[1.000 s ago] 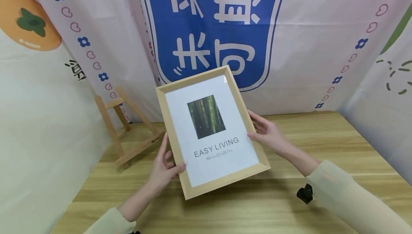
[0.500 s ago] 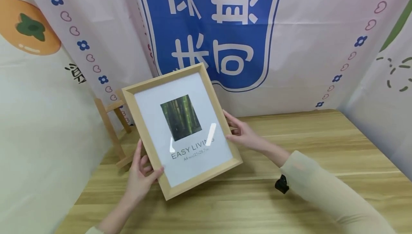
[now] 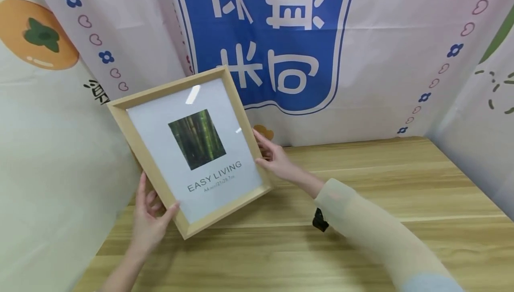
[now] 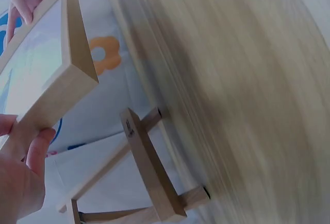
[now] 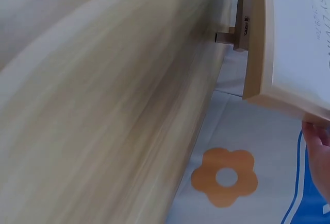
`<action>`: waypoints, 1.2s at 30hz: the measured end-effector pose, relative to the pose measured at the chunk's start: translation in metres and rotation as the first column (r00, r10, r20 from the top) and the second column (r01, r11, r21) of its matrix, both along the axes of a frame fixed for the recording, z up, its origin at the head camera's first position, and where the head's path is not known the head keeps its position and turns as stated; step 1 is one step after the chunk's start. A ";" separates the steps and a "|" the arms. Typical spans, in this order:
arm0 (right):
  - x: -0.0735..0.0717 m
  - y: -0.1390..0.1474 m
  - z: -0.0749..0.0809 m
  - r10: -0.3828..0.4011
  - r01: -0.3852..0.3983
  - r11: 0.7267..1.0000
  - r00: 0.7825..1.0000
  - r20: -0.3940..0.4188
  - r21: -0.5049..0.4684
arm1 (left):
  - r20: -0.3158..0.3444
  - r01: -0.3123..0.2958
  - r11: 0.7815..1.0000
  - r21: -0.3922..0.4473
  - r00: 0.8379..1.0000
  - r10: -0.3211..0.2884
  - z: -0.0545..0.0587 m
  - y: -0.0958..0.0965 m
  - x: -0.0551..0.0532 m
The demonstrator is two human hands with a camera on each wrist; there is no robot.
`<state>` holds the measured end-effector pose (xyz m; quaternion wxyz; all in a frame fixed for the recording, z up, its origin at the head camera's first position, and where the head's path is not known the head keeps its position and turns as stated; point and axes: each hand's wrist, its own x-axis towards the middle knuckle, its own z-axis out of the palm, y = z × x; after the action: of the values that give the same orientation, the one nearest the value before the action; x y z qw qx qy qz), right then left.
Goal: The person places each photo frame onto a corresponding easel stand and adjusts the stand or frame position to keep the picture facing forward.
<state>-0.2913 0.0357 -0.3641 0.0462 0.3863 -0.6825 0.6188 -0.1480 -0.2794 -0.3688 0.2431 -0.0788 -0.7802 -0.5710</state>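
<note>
A light wooden picture frame (image 3: 228, 211) is held up, tilted, above the table, its white sheet bearing a bamboo picture and the words EASY LIVING. My left hand (image 3: 147, 223) grips its left side near the lower corner, thumb over the front edge. On the opposite side, my right hand (image 3: 277, 160) pinches the edge between thumb and fingers. A small wooden easel (image 4: 147, 167) stands on the table behind the frame; the frame hides most of it in the head view. In the left wrist view, a gap shows between the frame's bottom corner and the easel's ledge.
The wood-grain table (image 3: 341, 247) reaches back to a white cloth (image 3: 385, 82) with a blue printed sign. Another cloth (image 3: 40, 162) with a printed persimmon hangs along the left side. A small black device (image 3: 320, 220) sits under the right sleeve.
Both hands have carried the picture frame leftward and slightly up, from beside the easel to in front of it. The easel, visible earlier, is now almost wholly covered in the head view.
</note>
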 end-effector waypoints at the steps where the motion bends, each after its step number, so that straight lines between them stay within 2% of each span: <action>1: -0.002 -0.005 0.001 -0.013 0.013 1.000 1.000 -0.006 -0.002 | 0.004 -0.019 1.000 -0.015 1.000 0.019 0.001 -0.002 0.000; 3: -0.006 -0.014 0.002 -0.035 0.034 0.999 0.999 -0.023 -0.007 | 0.015 -0.062 0.997 -0.041 0.998 0.062 0.003 -0.006 0.000; 9: -0.015 -0.039 0.008 -0.055 0.054 0.998 0.998 -0.040 -0.021 | 0.026 -0.134 0.989 -0.065 0.990 0.136 0.008 -0.016 -0.001; 15: -0.023 -0.059 0.010 -0.076 0.075 0.997 0.997 -0.012 -0.006 | -0.019 -0.179 0.979 -0.102 0.984 0.178 0.012 -0.027 -0.005; 22: -0.028 -0.081 0.014 -0.116 0.116 0.993 0.993 -0.002 0.036 | -0.099 -0.218 0.972 -0.086 0.973 0.210 0.014 -0.040 -0.006; 29: -0.031 -0.104 0.018 -0.156 0.157 0.987 0.987 -0.038 0.020 | -0.156 -0.288 0.950 -0.123 0.951 0.268 0.016 -0.051 -0.004; 36: -0.035 -0.121 0.023 -0.145 0.145 0.989 0.987 -0.070 -0.003 | -0.203 -0.339 0.930 -0.141 0.929 0.308 0.020 -0.064 -0.007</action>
<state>-0.3263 -0.0855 -0.3410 0.1145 0.3573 -0.7075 0.5989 -0.1550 -0.3437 -0.3490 0.3948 -0.0200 -0.8045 -0.4433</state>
